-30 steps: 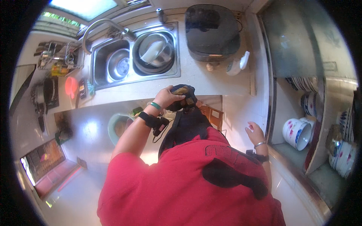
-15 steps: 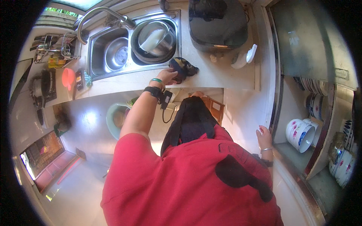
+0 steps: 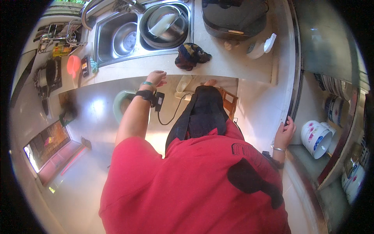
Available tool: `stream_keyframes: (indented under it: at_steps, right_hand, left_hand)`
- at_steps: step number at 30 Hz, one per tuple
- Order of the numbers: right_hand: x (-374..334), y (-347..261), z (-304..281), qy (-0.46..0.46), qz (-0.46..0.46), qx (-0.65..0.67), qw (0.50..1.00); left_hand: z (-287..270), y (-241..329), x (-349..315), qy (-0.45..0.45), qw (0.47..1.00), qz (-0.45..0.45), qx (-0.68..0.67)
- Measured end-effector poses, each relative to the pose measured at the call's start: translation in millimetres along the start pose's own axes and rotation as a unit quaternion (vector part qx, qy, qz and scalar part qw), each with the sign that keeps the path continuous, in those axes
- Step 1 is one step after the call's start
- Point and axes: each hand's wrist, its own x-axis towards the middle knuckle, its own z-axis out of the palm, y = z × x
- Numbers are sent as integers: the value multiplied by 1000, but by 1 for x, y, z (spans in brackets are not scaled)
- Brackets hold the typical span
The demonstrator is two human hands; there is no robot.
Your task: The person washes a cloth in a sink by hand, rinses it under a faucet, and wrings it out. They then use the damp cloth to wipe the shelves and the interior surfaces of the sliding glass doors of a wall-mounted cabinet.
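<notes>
My left hand [image 3: 157,78] hangs just off the counter's front edge, fingers loosely apart and holding nothing. A crumpled dark patterned cloth [image 3: 190,57] lies on the counter to its right, apart from the hand. Behind the cloth, the steel double sink [image 3: 104,46] holds nested metal pots [image 3: 180,30] in its right bowl, with a white object [image 3: 161,25] inside them. My right hand [image 3: 285,133] is at the far right beside the cabinet frame, fingers slightly spread and nothing in them. Nearest to it are white floral bowls [image 3: 309,134] on a shelf.
A black appliance [image 3: 233,25] and a white bottle [image 3: 258,48] stand on the right of the counter. At the left are a pink scoop [image 3: 73,66] and a wire utensil rack [image 3: 64,41]. A pale green basin [image 3: 118,104] sits below the counter.
My left hand has let go of the cloth and drawn back to the left, off the counter. My right hand has moved slightly right and up, nearer the cabinet frame.
</notes>
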Motion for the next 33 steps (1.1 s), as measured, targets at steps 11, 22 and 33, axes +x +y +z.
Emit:
stream_keyframes:
  at_steps: [11,22,33]
  right_hand:
    - [7,18,13,58,81,67,993]
    - [7,34,25,125,114,88,982]
    - [5,40,33,198,158,71,965]
  left_hand:
    - [12,-2,-17,16,999,7,41]
    - [33,48,14,1,991,58,122]
    - [26,55,67,-55,968,37,240]
